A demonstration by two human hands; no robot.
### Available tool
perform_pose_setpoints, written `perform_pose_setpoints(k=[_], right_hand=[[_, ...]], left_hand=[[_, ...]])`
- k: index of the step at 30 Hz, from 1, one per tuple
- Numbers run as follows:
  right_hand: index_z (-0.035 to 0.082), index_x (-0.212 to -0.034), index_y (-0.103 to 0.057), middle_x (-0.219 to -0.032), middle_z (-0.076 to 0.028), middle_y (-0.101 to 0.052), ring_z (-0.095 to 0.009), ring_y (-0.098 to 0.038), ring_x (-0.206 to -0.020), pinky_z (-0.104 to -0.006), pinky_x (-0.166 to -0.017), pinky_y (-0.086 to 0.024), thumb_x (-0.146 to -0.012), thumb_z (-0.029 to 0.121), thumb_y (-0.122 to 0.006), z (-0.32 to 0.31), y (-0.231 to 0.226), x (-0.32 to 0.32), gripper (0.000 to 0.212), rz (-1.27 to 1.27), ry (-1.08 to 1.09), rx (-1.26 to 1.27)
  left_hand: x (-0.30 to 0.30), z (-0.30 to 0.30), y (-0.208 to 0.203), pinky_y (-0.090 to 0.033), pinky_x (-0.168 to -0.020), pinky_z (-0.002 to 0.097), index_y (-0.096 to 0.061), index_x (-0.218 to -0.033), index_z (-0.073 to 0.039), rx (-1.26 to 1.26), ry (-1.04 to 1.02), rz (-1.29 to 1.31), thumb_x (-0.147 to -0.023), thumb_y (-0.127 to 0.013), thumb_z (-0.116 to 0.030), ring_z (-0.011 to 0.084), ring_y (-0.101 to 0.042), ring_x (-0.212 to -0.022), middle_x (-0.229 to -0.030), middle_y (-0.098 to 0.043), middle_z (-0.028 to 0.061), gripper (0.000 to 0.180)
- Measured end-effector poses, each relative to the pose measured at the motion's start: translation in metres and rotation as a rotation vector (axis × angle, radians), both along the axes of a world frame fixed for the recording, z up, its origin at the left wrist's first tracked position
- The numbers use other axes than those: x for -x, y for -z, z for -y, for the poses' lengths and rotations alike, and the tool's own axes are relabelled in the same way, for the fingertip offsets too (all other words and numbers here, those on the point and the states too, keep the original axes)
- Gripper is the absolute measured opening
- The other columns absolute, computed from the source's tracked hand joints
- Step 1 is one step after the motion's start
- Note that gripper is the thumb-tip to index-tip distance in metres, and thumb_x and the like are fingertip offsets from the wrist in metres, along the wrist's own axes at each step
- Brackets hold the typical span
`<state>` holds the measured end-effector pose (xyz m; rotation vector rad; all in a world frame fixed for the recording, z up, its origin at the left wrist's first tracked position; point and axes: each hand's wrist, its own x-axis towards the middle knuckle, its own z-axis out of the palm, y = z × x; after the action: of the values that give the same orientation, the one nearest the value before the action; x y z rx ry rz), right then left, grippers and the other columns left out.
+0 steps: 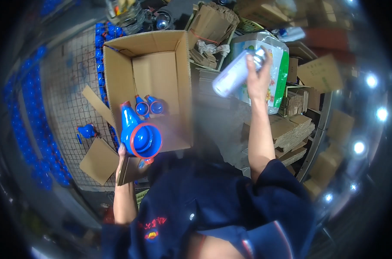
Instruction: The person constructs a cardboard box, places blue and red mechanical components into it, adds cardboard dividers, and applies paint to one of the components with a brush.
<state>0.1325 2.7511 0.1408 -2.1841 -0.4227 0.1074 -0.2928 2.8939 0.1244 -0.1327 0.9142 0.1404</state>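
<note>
My right hand is closed round a pale spray can, raised and tilted, with its nozzle end at my fingers. The can is slightly blurred. On the left, my left hand grips a large glossy blue pipe fitting with red-rimmed openings, its wide mouth facing up. Most of the left fingers are hidden behind the fitting and a cardboard flap. The fitting is over the near left part of an open cardboard box. Inside that box lie two smaller blue fittings with red ends.
A wire-mesh surface at left carries rows of blue fittings, a single blue fitting and a cardboard piece. At right are a white and green package and stacked flat cardboard. A crate of cardboard stands at the back.
</note>
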Motion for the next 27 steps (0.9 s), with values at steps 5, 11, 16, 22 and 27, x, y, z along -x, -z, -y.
perform_pose_setpoints(k=[5,11,16,22,27], right_hand=[[0.001,-0.131,-0.050,-0.112,-0.025,-0.067,-0.036,-0.065,-0.108,-0.0416,-0.095,-0.049,-0.073,0.043,-0.083,-0.006,0.129,-0.059,0.079,-0.159,-0.004,0.342],[0.000,-0.124,-0.054,-0.112,-0.024,-0.066,-0.036,-0.065,-0.105,-0.0418,-0.095,-0.050,-0.067,0.031,-0.087,-0.041,0.260,-0.102,0.073,-0.053,-0.072,0.371],[-0.001,-0.135,-0.049,-0.134,-0.026,-0.052,-0.037,-0.051,-0.126,-0.0410,-0.105,-0.043,-0.074,0.028,-0.084,-0.040,0.274,-0.130,0.077,0.139,-0.266,0.204],[-0.002,-0.139,-0.042,-0.140,-0.021,-0.048,-0.029,-0.050,-0.129,-0.0408,-0.104,-0.048,-0.095,0.006,-0.062,-0.035,0.066,0.049,0.050,0.028,-0.537,-0.213],[-0.002,-0.134,-0.046,-0.134,-0.020,-0.053,-0.030,-0.056,-0.121,-0.0392,-0.098,-0.051,-0.099,0.003,-0.054,0.029,-0.007,0.217,0.037,-0.021,-1.034,-0.363]], left_hand=[[-0.020,0.009,0.019,-0.057,-0.071,0.0412,-0.041,-0.142,-0.004,-0.177,-0.007,-0.024,-0.084,-0.058,-0.066,0.0309,-0.064,-0.096,-0.127,-0.058,0.0184,0.086],[-0.011,0.052,0.015,-0.054,-0.069,0.0337,-0.041,-0.143,-0.007,-0.131,-0.201,0.016,-0.088,-0.059,-0.058,0.0234,-0.062,-0.084,-0.130,-0.057,0.0148,0.077],[0.007,0.101,0.009,-0.051,-0.068,0.0274,-0.041,-0.144,-0.010,-0.186,-0.308,0.242,-0.091,-0.060,-0.051,0.0172,-0.060,-0.073,-0.132,-0.056,0.0119,0.070],[0.038,0.184,0.005,-0.047,-0.048,0.0287,-0.042,-0.141,-0.007,-0.158,-0.291,-0.018,-0.082,-0.068,-0.056,0.0203,-0.057,-0.052,-0.102,-0.066,0.0174,0.081],[0.085,0.354,0.065,-0.048,-0.043,0.0258,-0.050,-0.131,-0.008,-0.094,-0.586,0.039,-0.083,-0.069,-0.056,0.0207,-0.062,-0.055,-0.093,-0.067,0.0125,0.071]])
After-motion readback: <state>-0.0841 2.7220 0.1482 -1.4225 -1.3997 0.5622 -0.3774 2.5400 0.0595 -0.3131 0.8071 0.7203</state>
